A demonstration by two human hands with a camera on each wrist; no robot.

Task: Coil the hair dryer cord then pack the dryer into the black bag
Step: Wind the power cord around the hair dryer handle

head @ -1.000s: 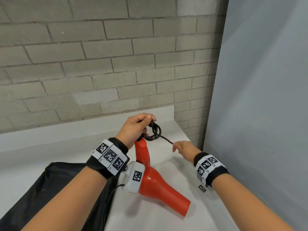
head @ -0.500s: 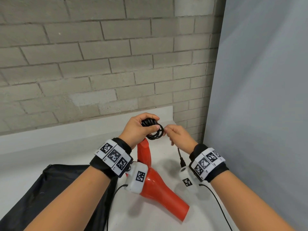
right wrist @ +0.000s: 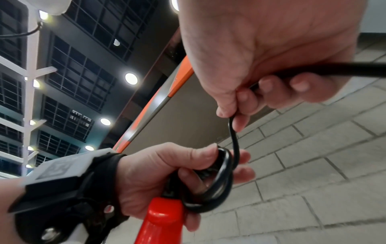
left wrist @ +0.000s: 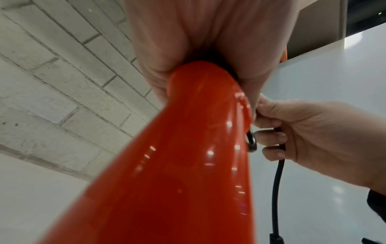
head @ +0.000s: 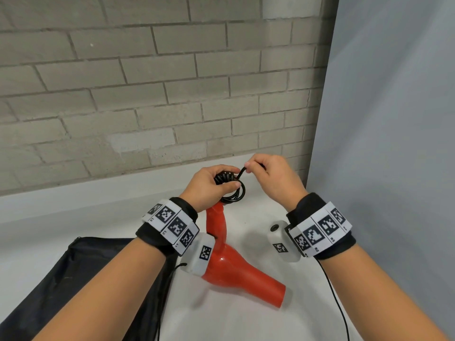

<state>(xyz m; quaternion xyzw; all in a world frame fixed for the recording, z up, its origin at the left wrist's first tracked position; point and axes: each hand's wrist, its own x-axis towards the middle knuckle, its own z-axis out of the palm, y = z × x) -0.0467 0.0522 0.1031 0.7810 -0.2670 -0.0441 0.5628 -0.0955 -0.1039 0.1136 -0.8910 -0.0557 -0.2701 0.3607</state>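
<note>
The red hair dryer (head: 231, 267) rests nozzle-down on the white table (head: 73, 217), its handle pointing up. My left hand (head: 209, 185) grips the coiled black cord (head: 232, 190) at the handle's top end; the coil (right wrist: 217, 184) hangs under my thumb and the red handle (left wrist: 188, 148) fills the left wrist view. My right hand (head: 268, 175) pinches the loose cord (right wrist: 235, 137) just above the coil, its fingers (left wrist: 269, 137) curled round it. The black bag (head: 73, 286) lies flat at the lower left.
A grey brick wall (head: 147, 82) stands behind the table and a pale panel (head: 394, 143) closes the right side. A thin black cable (head: 337, 303) runs from my right wrist camera across the table's right part.
My right hand has risen from the table's right, brought the cord end up over the coil and now holds it above my left hand. The coil has gained a loop.
</note>
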